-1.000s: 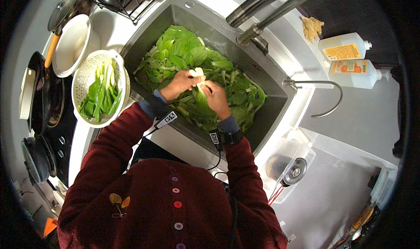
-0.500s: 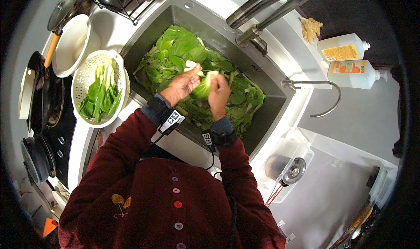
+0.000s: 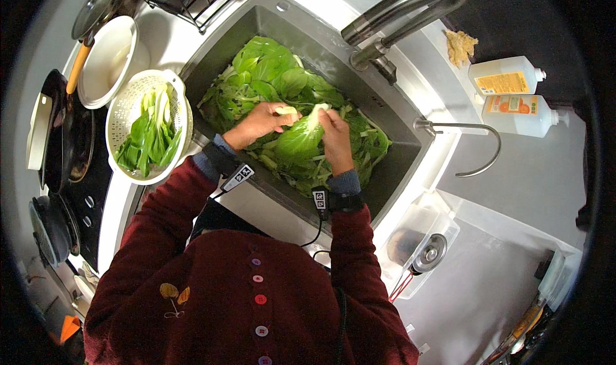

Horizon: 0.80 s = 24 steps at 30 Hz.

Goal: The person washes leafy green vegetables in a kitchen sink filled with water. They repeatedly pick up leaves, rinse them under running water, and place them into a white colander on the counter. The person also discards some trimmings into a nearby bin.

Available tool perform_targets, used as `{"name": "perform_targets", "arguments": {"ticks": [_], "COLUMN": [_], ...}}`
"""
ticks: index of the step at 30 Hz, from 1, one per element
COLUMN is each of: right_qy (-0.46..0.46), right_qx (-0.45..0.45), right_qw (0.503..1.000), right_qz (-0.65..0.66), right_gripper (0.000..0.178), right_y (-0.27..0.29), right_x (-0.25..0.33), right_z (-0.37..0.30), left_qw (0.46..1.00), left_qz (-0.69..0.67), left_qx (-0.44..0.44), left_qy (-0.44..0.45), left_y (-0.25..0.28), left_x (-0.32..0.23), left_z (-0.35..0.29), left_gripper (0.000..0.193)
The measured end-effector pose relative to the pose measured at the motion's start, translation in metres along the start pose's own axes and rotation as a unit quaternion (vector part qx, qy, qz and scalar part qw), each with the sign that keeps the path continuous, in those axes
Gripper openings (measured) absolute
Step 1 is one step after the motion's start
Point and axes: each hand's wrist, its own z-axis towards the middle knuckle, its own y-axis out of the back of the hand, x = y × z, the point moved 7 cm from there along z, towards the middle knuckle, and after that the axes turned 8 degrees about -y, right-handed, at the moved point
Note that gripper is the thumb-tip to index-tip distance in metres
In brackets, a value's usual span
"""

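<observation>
Over the sink (image 3: 398,172) my right hand (image 3: 336,140) pinches the pale stem end of a bok choy leaf (image 3: 300,140), whose green blade hangs down to the left. Just left of it, my left hand (image 3: 260,125) is closed on a short pale green stem piece (image 3: 287,111); the two hands are a little apart. Beneath both hands a thick layer of loose leafy greens (image 3: 266,67) fills much of the sink. To the left, a white colander (image 3: 122,108) holds several bok choy leaves (image 3: 151,134), their white stems pointing away from me.
A white bowl (image 3: 102,60) stands behind the colander, near pans (image 3: 80,134) on the stove. The large faucet (image 3: 378,54) reaches over the sink's far right corner; a thin curved tap (image 3: 487,131) stands right. Two bottles (image 3: 507,76) and a sponge (image 3: 461,47) sit beyond.
My hands have moved apart, the right one shifting rightward with the leaf, which now hangs spread out. My left hand stays closed on the pale stem piece, its wrist slightly farther left.
</observation>
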Motion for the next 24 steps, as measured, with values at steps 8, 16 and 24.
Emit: {"name": "perform_targets", "arguments": {"ticks": [8,16,24], "right_qy": [0.011,0.055,0.029], "right_qx": [0.065,0.155,0.171], "right_qw": [0.997,0.963,0.970], "right_qz": [-0.040,-0.213,-0.172], "right_gripper": [0.027,0.026,0.023], "right_y": [-0.037,-0.046,-0.048], "right_x": [0.006,-0.001,-0.020], "right_z": [-0.002,-0.025,-0.032], "left_qw": [1.000,0.986,0.966], "left_qz": [-0.001,-0.078,-0.217], "left_qx": [-0.026,-0.149,-0.098], "left_qy": [-0.013,-0.014,-0.100], "left_y": [-0.002,0.011,-0.011], "left_x": [-0.008,0.002,0.003], "left_z": [-0.001,-0.015,-0.022], "left_gripper": [0.026,0.019,0.020]}}
